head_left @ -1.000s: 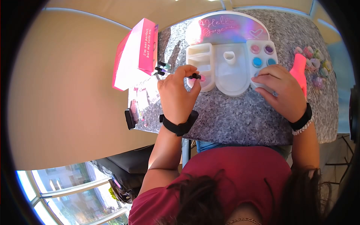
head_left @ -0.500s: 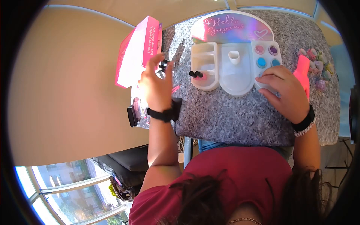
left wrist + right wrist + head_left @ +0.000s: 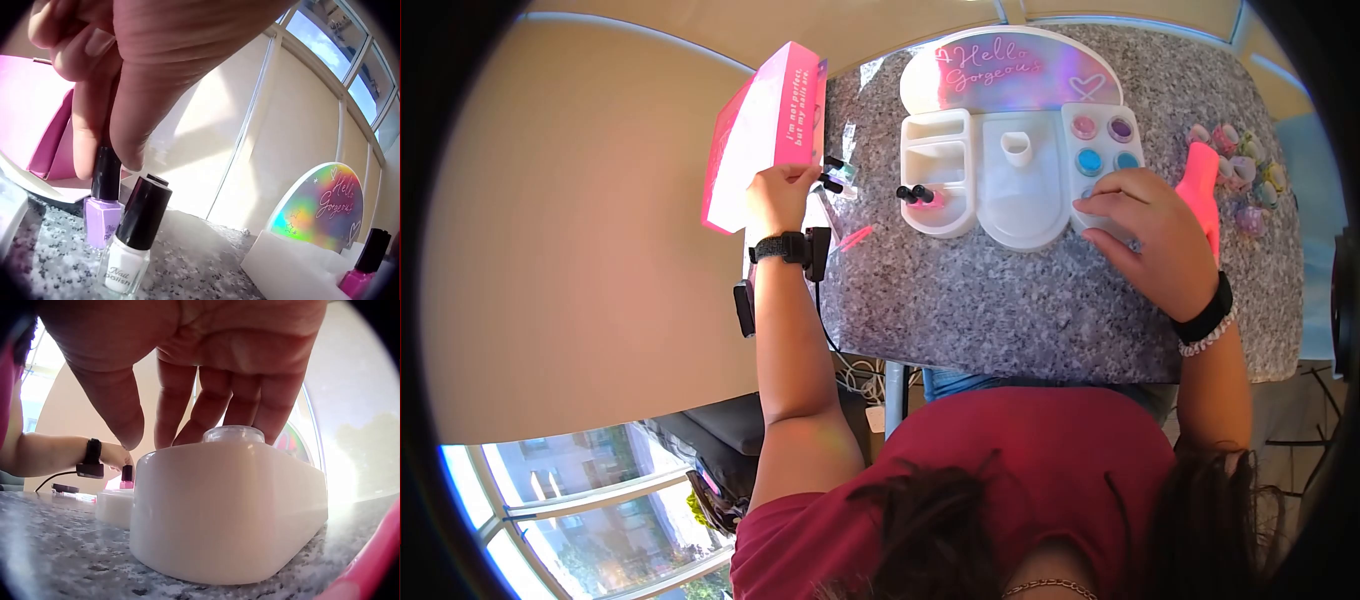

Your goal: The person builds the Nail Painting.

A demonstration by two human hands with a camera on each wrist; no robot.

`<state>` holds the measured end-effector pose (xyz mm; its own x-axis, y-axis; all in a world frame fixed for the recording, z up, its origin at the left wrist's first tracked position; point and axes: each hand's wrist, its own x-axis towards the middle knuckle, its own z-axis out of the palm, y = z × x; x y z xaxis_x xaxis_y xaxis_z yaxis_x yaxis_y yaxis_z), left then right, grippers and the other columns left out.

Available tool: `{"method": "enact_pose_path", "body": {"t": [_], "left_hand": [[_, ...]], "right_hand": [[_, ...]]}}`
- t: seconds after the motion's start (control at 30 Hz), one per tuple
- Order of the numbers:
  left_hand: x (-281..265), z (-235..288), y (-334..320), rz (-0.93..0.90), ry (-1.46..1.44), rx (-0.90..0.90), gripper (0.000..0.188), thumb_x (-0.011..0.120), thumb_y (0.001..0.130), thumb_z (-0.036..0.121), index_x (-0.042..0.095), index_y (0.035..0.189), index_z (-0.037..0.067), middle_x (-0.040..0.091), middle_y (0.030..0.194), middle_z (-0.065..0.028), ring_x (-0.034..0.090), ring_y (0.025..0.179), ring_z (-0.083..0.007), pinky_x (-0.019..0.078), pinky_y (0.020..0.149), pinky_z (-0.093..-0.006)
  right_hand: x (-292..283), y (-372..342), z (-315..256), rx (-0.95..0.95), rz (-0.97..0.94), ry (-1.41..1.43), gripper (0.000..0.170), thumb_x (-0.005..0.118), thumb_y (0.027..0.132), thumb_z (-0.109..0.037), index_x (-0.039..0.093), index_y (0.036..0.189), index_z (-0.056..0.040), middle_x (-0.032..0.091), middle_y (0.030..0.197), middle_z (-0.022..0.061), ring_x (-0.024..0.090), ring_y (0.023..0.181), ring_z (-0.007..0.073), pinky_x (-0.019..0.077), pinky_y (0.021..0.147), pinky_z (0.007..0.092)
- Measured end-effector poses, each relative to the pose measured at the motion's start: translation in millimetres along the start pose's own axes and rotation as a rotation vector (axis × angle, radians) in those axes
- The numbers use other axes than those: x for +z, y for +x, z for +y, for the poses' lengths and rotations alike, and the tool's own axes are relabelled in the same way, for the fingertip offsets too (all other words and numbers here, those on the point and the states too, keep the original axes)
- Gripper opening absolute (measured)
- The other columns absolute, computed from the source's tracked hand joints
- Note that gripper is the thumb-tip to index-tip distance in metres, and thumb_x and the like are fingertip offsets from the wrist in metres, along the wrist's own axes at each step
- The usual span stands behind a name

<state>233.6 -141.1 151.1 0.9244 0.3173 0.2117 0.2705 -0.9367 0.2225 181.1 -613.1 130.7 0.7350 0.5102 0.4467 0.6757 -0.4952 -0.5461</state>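
Farther from the white plastic tray (image 3: 1027, 212) now, my left hand (image 3: 777, 200) pinches the black-capped lilac glass bottle (image 3: 102, 217) near the pink rectangular box (image 3: 794, 115); my right hand (image 3: 1157, 238) arches over the tray, thumb spread.

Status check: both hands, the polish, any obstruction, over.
Left hand pinching lavender polish by cap. Right hand at white organizer. White polish crowding close.
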Motion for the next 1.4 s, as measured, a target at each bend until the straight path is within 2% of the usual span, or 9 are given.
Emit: {"method": "enact_pose_path", "body": {"t": [0.2,0.27,0.33,0.37,0.47,0.97,1.1,1.3,1.4], "left_hand": [[-51.7,81.2,-61.0,0.547,-0.044,0.074,0.023,0.083,0.091,0.027,0.085,0.102,0.008,0.081,0.087,-0.0094,0.068,0.064,-0.0158,0.0542,0.064,-0.0306],[-57.9,109.8,-93.2,0.445,-0.237,0.051,0.020,0.085,0.090,0.022,0.085,0.104,0.008,0.081,0.089,-0.0092,0.061,0.059,-0.0128,0.0502,0.058,-0.0286],[-45.2,130.0,-114.7,0.278,-0.567,0.265,0.017,0.085,0.090,0.016,0.085,0.104,0.007,0.081,0.090,-0.0083,0.061,0.060,-0.0120,0.0479,0.057,-0.0283],[-44.5,140.5,-125.4,0.190,-0.468,0.261,0.017,0.083,0.092,0.010,0.085,0.108,0.005,0.083,0.096,-0.0054,0.066,0.073,-0.0065,0.0491,0.065,-0.0236],[-25.4,150.8,-134.1,0.248,-0.133,0.503,0.015,0.087,0.086,0.019,0.086,0.100,0.012,0.077,0.081,-0.0072,0.066,0.071,-0.0216,0.0494,0.074,-0.0365],[10.1,139.4,-117.9,0.297,-0.018,0.538,0.021,0.086,0.085,0.025,0.084,0.101,0.012,0.077,0.080,-0.0079,0.065,0.070,-0.0264,0.0480,0.075,-0.0403],[-8.8,132.4,-101.9,0.346,-0.042,0.412,0.034,0.092,0.080,0.033,0.084,0.105,0.011,0.078,0.084,-0.0126,0.066,0.067,-0.0308,0.0507,0.067,-0.0438],[0.1,56.9,-24.1,0.237,0.235,0.132,0.033,0.083,0.087,0.041,0.082,0.110,0.017,0.082,0.102,-0.0064,0.078,0.096,-0.0255,0.0505,0.092,-0.0446],[15.2,39.3,-12.6,0.123,0.122,0.090,0.034,0.083,0.087,0.038,0.082,0.111,0.014,0.083,0.102,-0.0060,0.078,0.096,-0.0249,0.0577,0.090,-0.0382]], "right_hand": [[0.3,-0.4,1.1,0.006,0.012,0.025,0.028,0.081,0.082,-0.006,0.075,0.108,-0.0034,0.068,0.110,0.0109,0.066,0.107,0.0325,0.0544,0.092,0.0424],[0.9,-1.3,2.0,0.014,0.016,0.033,0.028,0.082,0.082,-0.006,0.075,0.108,-0.0031,0.067,0.110,0.0108,0.066,0.106,0.0326,0.0543,0.092,0.0423],[1.4,-1.7,1.8,0.010,0.012,0.041,0.028,0.082,0.082,-0.007,0.075,0.108,-0.0029,0.067,0.109,0.0107,0.066,0.106,0.0327,0.0543,0.092,0.0423],[1.2,-1.5,1.7,-0.004,0.013,0.030,0.028,0.082,0.082,-0.007,0.074,0.108,-0.0027,0.067,0.109,0.0108,0.065,0.106,0.0327,0.0541,0.092,0.0423],[-0.5,-0.9,1.5,-0.009,0.010,0.031,0.028,0.082,0.082,-0.007,0.074,0.108,-0.0025,0.066,0.109,0.0108,0.065,0.105,0.0327,0.0538,0.091,0.0423],[-0.2,-1.4,2.5,-0.012,0.004,0.039,0.028,0.082,0.083,-0.009,0.075,0.109,-0.0029,0.066,0.109,0.0106,0.064,0.105,0.0328,0.0528,0.092,0.0428],[-1.5,-0.6,1.5,-0.015,-0.001,0.043,0.028,0.082,0.082,-0.009,0.075,0.109,-0.0034,0.066,0.110,0.0108,0.065,0.106,0.0330,0.0530,0.093,0.0429],[-1.6,-0.8,-0.8,-0.022,0.010,0.029,0.030,0.083,0.082,-0.009,0.074,0.110,-0.0039,0.068,0.112,0.0114,0.065,0.107,0.0335,0.0532,0.095,0.0438],[-3.0,-1.8,-1.6,-0.017,-0.007,0.032,0.031,0.083,0.082,-0.009,0.074,0.111,-0.0042,0.068,0.112,0.0115,0.065,0.108,0.0337,0.0530,0.096,0.0440]]}}
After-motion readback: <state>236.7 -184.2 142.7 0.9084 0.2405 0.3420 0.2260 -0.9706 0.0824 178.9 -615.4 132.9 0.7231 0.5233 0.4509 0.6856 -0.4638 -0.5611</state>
